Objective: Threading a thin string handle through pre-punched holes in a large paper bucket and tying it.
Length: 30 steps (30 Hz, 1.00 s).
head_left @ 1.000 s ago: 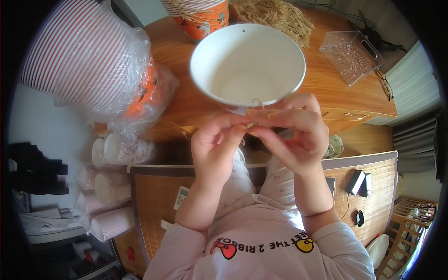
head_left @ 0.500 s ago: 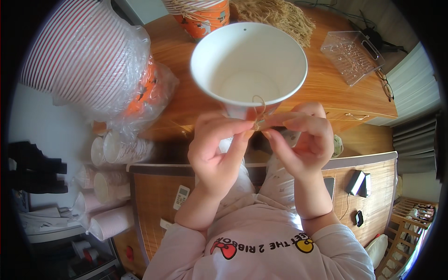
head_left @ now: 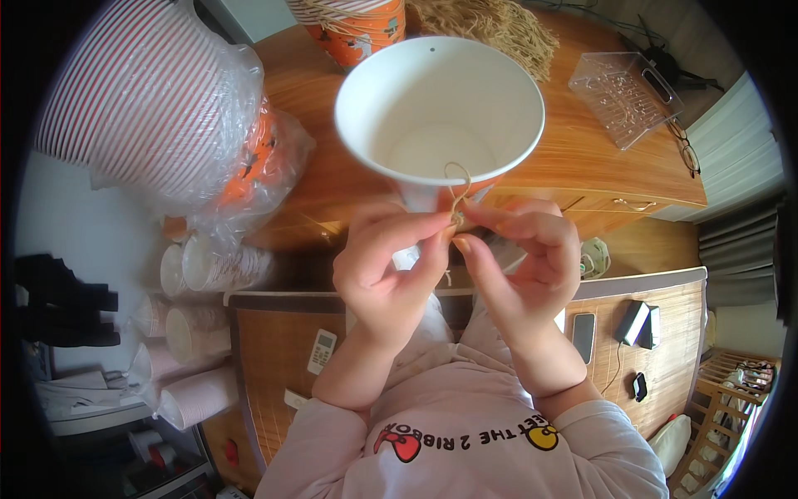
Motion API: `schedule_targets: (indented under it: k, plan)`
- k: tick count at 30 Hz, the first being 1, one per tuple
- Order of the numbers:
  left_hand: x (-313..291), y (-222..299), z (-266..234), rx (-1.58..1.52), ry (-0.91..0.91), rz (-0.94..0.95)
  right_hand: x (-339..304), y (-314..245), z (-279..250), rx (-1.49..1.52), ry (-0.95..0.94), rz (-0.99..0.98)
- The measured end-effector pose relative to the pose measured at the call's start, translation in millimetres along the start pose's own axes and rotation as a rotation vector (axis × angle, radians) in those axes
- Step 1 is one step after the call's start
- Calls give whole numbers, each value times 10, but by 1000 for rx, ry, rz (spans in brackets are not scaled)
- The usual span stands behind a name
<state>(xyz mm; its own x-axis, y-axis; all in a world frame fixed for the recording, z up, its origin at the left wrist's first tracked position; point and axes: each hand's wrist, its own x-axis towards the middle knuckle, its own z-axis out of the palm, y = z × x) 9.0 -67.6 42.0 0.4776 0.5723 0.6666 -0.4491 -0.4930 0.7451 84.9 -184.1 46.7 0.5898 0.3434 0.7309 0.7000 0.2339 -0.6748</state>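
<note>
By the white bucket (head_left: 440,100), the left hand (head_left: 386,258) pinches twine (head_left: 457,218); the right hand (head_left: 532,258) gapes slightly. On the desk (head_left: 573,154), a clear box (head_left: 600,60) holds small pieces (head_left: 623,96).

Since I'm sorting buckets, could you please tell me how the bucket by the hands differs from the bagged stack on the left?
The bucket shows one rim; the bagged stack shows many, nested together. The bucket is unwrapped; the bagged stack has clear plastic around it. The bucket's white inside is visible; the bagged stack's is not. Both have pale rims.
</note>
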Motion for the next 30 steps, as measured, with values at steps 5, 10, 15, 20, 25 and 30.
schedule_targets:
  k: [5,10,15,20,25,30]
  plan:
    - [-11,-14,-12,16,-4,21,-8,1,35,99,34,24]
    - [-3,-17,-17,51,-22,61,-14,-15,34,120,35,33]
    - [7,-3,-21,87,-22,97,-11,-31,55,47,68,-11]
    - [12,-4,-24,111,-15,124,33,8,47,-146,81,-161]
    - [46,1,-6,147,-15,151,71,30,2,-305,55,-260]
    - [64,14,-19,204,-14,163,62,-2,3,-367,45,-239]
